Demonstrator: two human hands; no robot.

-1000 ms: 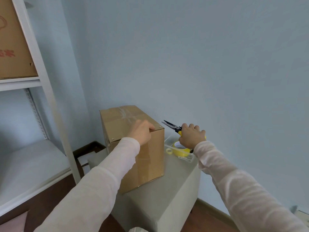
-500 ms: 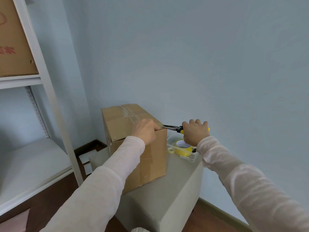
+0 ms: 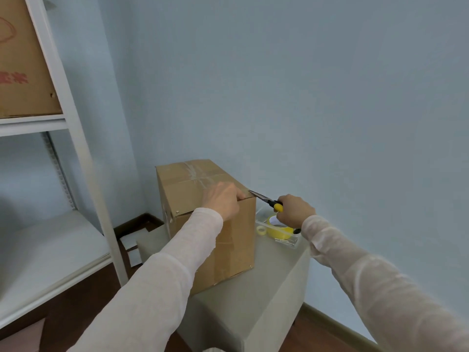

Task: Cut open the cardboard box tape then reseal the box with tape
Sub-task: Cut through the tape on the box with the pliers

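Scissors (image 3: 266, 199) at cardboard box (image 3: 237, 240) edge | shelf carton (image 3: 24, 59) print illegible

The only print in view is a pair of red characters (image 3: 14, 78), blurred, cut by the left edge and unreadable, below a curved red outline (image 3: 7, 31) on the cardboard box (image 3: 28, 97) on the white shelf (image 3: 33, 123).

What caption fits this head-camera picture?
The left hand grips the box while the right hand holds scissors at its top edge.
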